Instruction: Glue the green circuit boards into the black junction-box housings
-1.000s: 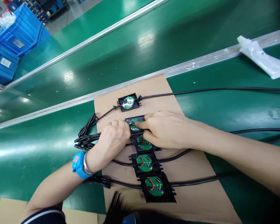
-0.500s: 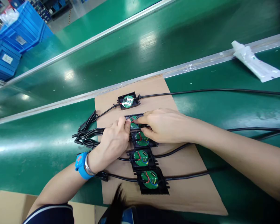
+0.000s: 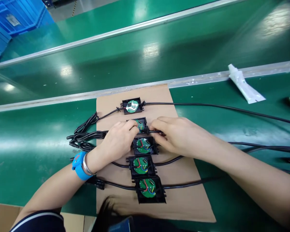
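Note:
My left hand (image 3: pixel 119 138), with a blue strap and a metal bracelet at the wrist, is closed on the left side of a small black plastic housing (image 3: pixel 145 120). A round green circuit board (image 3: pixel 140 125) lies in that housing, partly hidden by my fingers. At its right end my right hand (image 3: pixel 172 132) pinches the black cable (image 3: pixel 155 131) where it leaves the housing. Behind it is a housing whose board has white paste (image 3: pixel 132 106) on it. Nearer me, a column of similar housings (image 3: pixel 142 167) holds green boards with red, blue and yellow wires.
Cardboard (image 3: pixel 183 193) lies under the housings on the green bench (image 3: pixel 38 135). Bundled black cables (image 3: pixel 87 137) are at left; others run right. A white tube (image 3: pixel 245 85) rests by the metal rail (image 3: pixel 203 78). Blue crates (image 3: pixel 21 16) stand at far left.
My right hand has moved off the board to the cable at the housing's right end. My left hand stays at the housing's left side. The camera view has shifted.

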`<action>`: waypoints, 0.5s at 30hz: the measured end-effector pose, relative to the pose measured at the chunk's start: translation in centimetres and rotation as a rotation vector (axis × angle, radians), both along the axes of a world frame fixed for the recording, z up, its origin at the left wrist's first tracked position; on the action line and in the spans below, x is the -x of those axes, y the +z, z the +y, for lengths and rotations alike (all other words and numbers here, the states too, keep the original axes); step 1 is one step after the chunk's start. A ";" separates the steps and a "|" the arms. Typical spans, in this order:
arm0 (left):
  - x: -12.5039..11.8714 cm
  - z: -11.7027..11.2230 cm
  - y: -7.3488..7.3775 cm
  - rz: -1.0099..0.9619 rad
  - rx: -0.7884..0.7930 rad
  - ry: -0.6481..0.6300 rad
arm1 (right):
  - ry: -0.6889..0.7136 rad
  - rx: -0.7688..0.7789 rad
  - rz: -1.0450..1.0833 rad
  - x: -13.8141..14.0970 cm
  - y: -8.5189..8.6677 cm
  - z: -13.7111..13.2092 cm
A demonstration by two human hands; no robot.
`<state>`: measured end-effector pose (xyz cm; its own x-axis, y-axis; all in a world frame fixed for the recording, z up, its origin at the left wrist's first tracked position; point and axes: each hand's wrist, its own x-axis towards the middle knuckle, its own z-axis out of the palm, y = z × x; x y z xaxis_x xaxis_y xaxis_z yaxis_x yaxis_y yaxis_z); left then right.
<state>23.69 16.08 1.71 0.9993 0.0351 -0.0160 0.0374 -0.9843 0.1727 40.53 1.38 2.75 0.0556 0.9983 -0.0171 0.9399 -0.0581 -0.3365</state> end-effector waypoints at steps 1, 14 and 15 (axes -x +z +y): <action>0.0 0.0 -0.1 -0.007 -0.001 0.003 | 0.010 -0.034 -0.070 0.3 -0.1 0.0; 0.2 -0.6 0.1 -0.026 -0.011 0.021 | 0.004 -0.067 -0.024 -1.3 -3.6 1.0; 0.1 -0.6 0.2 -0.020 -0.019 0.017 | 0.027 -0.037 -0.065 -1.2 -3.3 1.1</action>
<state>23.64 15.47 1.86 0.9986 0.0523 0.0052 0.0509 -0.9866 0.1549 41.74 2.51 -0.55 0.0288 0.9993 0.0225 0.9609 -0.0215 -0.2760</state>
